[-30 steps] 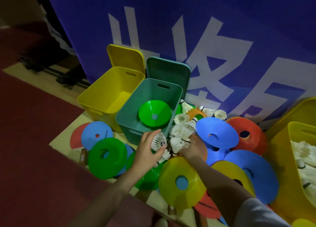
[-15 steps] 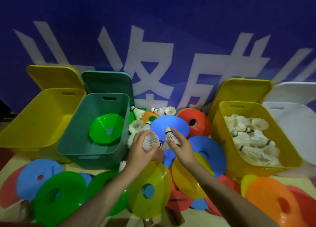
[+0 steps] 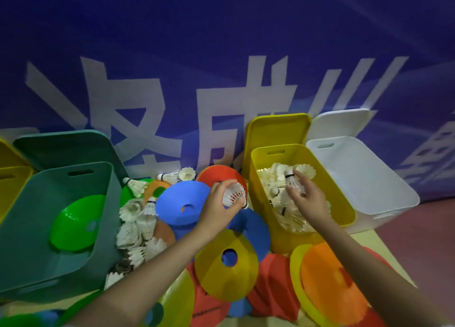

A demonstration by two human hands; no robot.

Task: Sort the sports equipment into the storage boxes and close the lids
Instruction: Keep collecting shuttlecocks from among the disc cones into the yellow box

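My left hand (image 3: 218,207) grips a white shuttlecock (image 3: 234,195), held just left of the yellow box (image 3: 341,198). My right hand (image 3: 306,198) hovers over that box with a shuttlecock (image 3: 293,180) at its fingertips; the fingers are spread and I cannot tell whether they still hold it. The yellow box holds several white shuttlecocks (image 3: 275,179). A pile of loose shuttlecocks (image 3: 140,228) lies beside the green box (image 3: 32,265), which holds a green disc cone (image 3: 76,223). Blue (image 3: 183,203), yellow (image 3: 227,265), red and orange disc cones lie between the boxes.
An open white box (image 3: 364,179) stands to the right of the yellow one, its lid leaning on the blue banner wall (image 3: 221,55). Another yellow box (image 3: 12,179) sits at the far left. The green and yellow lids stand upright behind their boxes.
Both hands moved right from the shuttlecock pile toward the yellow box. My right hand now reaches into the box. My view has turned right.
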